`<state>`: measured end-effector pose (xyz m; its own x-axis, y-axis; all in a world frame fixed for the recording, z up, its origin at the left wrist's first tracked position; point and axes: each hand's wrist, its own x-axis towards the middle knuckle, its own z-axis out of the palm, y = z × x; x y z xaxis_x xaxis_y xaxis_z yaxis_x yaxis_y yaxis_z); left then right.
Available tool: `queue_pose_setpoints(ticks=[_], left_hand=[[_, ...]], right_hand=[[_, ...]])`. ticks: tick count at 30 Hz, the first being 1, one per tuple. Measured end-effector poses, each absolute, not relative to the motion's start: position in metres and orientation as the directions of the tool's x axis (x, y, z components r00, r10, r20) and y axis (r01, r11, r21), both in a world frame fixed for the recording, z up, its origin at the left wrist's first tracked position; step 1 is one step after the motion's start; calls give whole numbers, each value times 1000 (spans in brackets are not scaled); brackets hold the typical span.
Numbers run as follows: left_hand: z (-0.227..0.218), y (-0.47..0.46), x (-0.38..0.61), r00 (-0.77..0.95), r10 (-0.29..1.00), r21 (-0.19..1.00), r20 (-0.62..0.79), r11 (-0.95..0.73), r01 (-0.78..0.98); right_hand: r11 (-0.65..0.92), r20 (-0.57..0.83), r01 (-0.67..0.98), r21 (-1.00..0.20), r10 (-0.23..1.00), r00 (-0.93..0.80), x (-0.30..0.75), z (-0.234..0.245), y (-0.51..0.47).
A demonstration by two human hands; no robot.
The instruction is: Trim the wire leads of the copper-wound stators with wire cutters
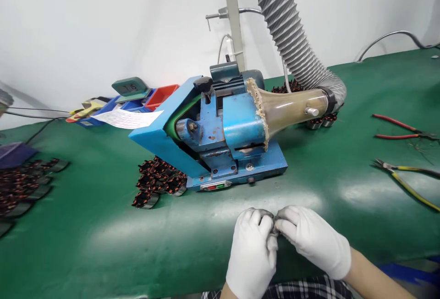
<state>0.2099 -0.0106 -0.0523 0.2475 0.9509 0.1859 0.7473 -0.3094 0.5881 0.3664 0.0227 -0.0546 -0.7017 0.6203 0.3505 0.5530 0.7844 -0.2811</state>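
Note:
My left hand (252, 248), in a white glove, is curled closed at the front of the green table. My right hand (311, 239), gloved the same way, meets it with fingertips pinched together. Whatever sits between the fingers is almost wholly hidden; only a small dark patch shows there. Beyond my hands stands a blue belt-driven machine (240, 125) with a green belt and a red-and-green switch (216, 186). To its left is a group of wire-wound stators (160, 177) with black and copper-coloured tops and metal rims.
A grey ribbed hose (288, 24) joins the machine's funnel (292, 109). Red-handled pliers (398, 129) and yellow-handled cutters (405, 175) lie right. More stators (27, 189) stand far left. A paper sheet (129, 118) and a red bin (161, 96) are behind, left of the machine.

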Motion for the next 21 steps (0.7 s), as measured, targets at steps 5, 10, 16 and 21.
queue_pose_setpoints(ticks=[5,10,16,21], left_hand=[[-54,-12,204,223,947,640,233,-322,698],[-72,-16,188,47,947,628,317,-247,738],[-86,-21,188,-32,982,819,184,-135,558],[-69,-29,204,-122,989,991,-78,90,94]], right_hand=[[756,339,551,-353,652,-678,369,-61,26],[637,304,515,-573,749,-589,367,-70,22],[686,442,585,-432,727,-526,362,-59,12],[531,386,518,-671,846,-368,360,-40,3]])
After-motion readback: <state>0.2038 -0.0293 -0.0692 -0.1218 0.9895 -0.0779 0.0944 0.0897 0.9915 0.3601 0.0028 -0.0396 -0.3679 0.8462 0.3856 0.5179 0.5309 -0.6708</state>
